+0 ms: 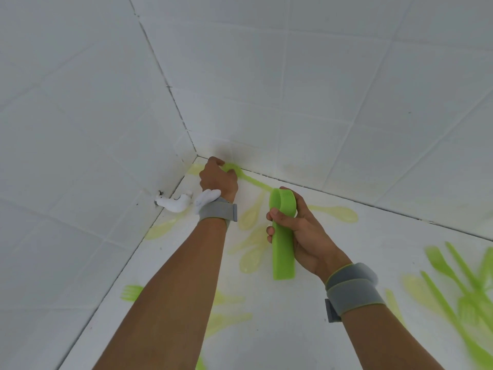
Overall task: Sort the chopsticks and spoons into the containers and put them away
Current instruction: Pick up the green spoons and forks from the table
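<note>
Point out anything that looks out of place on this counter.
Green utensils lie scattered loose across the white counter, unsorted. One spoon sits jammed in the wall corner, where the left hand grips it. The right hand holds a green container.

Green container (283, 252) upright above pale-green spoons (250, 214) on white counter (306, 329).

Two hands are at work on the white counter: the left hand (217, 180) pinches one bright green spoon (246, 178) at the wall corner, and the right hand (301, 231) grips one green container (283, 236). Between and just around the hands lie about six pale yellow-green spoons (250, 216). One bright green fork (130, 291) lies left of the left forearm. Right of the right wrist sits a blurred pile of green utensils (464, 292), too smeared to count.
</note>
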The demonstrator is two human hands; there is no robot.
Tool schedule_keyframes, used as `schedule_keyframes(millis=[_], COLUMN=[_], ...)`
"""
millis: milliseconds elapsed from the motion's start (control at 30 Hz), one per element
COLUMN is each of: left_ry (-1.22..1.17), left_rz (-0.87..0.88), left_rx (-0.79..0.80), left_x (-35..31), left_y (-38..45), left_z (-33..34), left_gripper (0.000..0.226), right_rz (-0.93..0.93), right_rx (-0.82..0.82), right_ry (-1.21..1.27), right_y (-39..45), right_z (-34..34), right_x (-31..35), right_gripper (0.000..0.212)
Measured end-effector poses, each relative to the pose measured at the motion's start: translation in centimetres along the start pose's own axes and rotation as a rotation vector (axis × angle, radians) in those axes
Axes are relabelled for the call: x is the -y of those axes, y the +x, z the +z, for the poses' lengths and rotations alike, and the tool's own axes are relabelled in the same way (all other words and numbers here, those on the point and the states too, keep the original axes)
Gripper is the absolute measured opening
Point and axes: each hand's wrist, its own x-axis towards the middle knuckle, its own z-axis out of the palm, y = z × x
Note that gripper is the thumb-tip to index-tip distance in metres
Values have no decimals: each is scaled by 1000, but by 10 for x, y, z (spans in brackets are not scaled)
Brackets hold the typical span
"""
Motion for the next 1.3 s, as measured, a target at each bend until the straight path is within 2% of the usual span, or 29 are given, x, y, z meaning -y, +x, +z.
schedule_keyframes(millis=[100, 300, 433, 567, 700, 833, 967, 1067, 1300], left_ry=[-121, -487, -584, -596, -546, -564, -527, -487, -399], left_rz=[-21, -19, -9, -5, 22, -2, 7, 86, 184], left_rx=[-55, -13, -12, 11, -11, 40, 137, 257, 445], left_x=[1, 4, 5, 5, 8, 15, 23, 27, 28], left_y=[-2, -16, -31, -49, -66, -79, -97, -114, -162], left_z=[1, -21, -42, -57, -72, -82, -84, -85, -78], left_gripper=[8, 8, 15, 27, 18, 18, 24, 29, 20], right_rz=[4, 5, 7, -4, -22, -33, -40, -44, -30], right_rx=[-2, -17, -34, -55, -88, -126, -136, -153, -146], right_ry=[4, -5, -8, -4, -3, -3, -9, -10, -66], right_y=[-2, -12, -27, -45, -67, -82, -101, -114, -127], right_z=[-1, -2, -1, -1, -5, -11, -16, -21, -22], right_x=[-3, -2, -2, -4, -6, -10, -15, -19, -32], right_gripper=[58, 55, 56, 56, 57, 56, 57, 56, 55])
